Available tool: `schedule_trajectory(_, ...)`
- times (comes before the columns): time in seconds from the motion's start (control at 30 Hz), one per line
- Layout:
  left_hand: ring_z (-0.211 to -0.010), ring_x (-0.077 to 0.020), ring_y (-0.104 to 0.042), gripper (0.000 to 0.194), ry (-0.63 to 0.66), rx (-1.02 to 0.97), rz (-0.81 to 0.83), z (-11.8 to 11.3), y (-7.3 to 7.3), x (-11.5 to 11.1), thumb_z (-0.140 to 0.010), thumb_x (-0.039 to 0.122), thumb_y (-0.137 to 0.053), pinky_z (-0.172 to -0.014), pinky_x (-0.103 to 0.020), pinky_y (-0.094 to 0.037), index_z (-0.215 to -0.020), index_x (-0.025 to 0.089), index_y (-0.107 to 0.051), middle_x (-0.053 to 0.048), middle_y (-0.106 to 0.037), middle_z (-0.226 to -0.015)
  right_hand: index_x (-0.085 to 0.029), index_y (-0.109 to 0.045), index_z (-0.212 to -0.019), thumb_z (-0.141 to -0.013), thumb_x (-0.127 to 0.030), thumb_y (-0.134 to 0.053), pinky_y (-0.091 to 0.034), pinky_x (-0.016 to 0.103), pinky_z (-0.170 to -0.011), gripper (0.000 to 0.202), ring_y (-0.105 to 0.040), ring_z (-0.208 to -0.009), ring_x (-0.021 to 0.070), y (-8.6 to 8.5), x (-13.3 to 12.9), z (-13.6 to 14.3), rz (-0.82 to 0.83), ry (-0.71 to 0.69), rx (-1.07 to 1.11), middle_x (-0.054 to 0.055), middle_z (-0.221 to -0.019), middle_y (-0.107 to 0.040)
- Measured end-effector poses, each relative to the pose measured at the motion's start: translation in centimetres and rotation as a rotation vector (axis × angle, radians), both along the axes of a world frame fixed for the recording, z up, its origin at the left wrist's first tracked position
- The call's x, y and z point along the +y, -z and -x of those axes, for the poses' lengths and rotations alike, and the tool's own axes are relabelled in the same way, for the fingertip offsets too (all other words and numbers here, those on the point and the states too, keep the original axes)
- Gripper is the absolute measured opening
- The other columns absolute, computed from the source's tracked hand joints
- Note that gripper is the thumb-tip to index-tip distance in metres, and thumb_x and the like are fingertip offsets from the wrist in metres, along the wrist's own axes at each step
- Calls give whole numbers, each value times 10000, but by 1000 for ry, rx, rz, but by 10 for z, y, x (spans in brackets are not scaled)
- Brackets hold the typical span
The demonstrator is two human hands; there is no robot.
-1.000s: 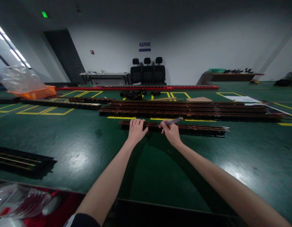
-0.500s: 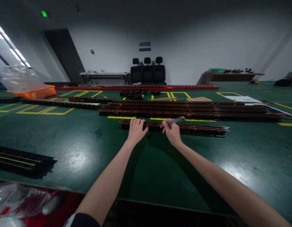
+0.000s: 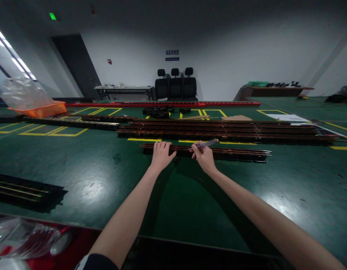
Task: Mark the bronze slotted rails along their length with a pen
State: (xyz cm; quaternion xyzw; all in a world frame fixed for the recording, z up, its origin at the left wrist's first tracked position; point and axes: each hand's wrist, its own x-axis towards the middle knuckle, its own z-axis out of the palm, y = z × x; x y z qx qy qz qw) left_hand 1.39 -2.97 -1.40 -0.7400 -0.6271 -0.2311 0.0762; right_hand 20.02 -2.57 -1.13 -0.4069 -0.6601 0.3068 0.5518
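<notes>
A long dark strip with copper-coloured rods along it (image 3: pixel 235 153) lies crosswise on the green table in front of me. My left hand (image 3: pixel 161 154) lies over its left part, fingers across the top and thumb at the near side, holding it down. In my right hand (image 3: pixel 203 155) is a slim pen-like tool with a clear barrel (image 3: pixel 208 143), pinched between thumb and fingers. Its tip points down and left at the strip, between my two hands. Whether the tip touches the strip, I cannot tell.
Just behind lies a wide stack of similar strips (image 3: pixel 224 129). More strips (image 3: pixel 24 191) sit at the left front. An orange tray (image 3: pixel 39 110) with plastic bags stands far left. Black parts (image 3: pixel 156 111) and a long red rail (image 3: pixel 128 104) lie farther back. Bagged plastic (image 3: pixel 24 238) sits below the table's near edge.
The strip has shifted very slightly to the left, both hands with it. My grip on the pen-like tool looks the same.
</notes>
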Motion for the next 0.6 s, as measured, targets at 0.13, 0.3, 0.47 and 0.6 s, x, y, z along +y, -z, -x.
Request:
schedule_trajectory(0.13,-1171,-274,-509,364,-3,11,-12,0,1,1,-881,358,-472,-1134,-496,-241,-1158,142,-569,-123,-616,-1174,-189,-534,-769,-833,-483,-529,-451,240,-448,301,-573,-485,124,0,0,0,0,5,-7,38,-680,-643)
schedule_trajectory(0.3,-1165,-278,-509,373,-8,28,-31,0,3,2,-881,347,-466,-1132,-493,-245,-1177,142,-564,-126,-617,-1167,-194,-529,-772,-824,-492,-532,-453,241,-442,303,-572,-483,124,1,2,0,7,3,-1,40,-690,-649)
schedule_trajectory(0.47,-1172,-276,-504,385,3,36,-44,0,4,3,-886,329,-446,-1130,-500,-249,-1210,148,-549,-125,-608,-1186,-191,-527,-769,-833,-471,-523,-453,246,-450,288,-569,-478,124,0,1,0,13,15,-8,46,-691,-654)
schedule_trajectory(0.6,-1170,-269,-503,377,2,42,-56,0,5,2,-892,296,-425,-1133,-496,-245,-1214,145,-549,-122,-604,-1191,-188,-543,-768,-841,-487,-514,-457,247,-454,309,-571,-484,123,-2,-1,1,2,-9,-30,52,-715,-665)
